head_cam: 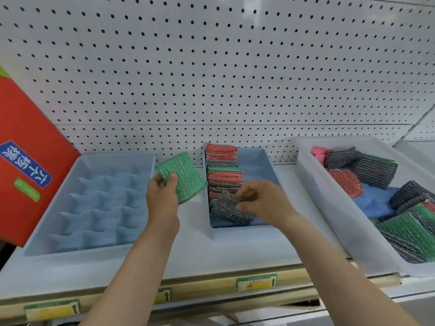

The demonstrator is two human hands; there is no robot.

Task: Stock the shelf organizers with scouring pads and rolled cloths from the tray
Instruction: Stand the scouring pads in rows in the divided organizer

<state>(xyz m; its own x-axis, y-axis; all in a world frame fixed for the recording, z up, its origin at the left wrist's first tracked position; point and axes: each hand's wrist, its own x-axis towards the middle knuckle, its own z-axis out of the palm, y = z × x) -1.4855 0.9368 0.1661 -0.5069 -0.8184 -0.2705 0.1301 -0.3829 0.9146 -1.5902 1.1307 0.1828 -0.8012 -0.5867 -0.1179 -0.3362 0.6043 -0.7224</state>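
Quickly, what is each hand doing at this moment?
Left hand: closed on the green rectangular scouring pad.
Right hand: closed on the grey metallic scouring pad, at the narrow blue organizer.

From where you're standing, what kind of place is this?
Most likely a shop aisle: a perforated back panel behind the shelf, price tags along its front edge, and scouring pads lined up in a blue organizer.

Left of left hand (162, 198): divided organizer (94, 203)
Under right hand (261, 201): bin (259, 165) with pads (222, 175) upright
Right of right hand: tray (329, 184)
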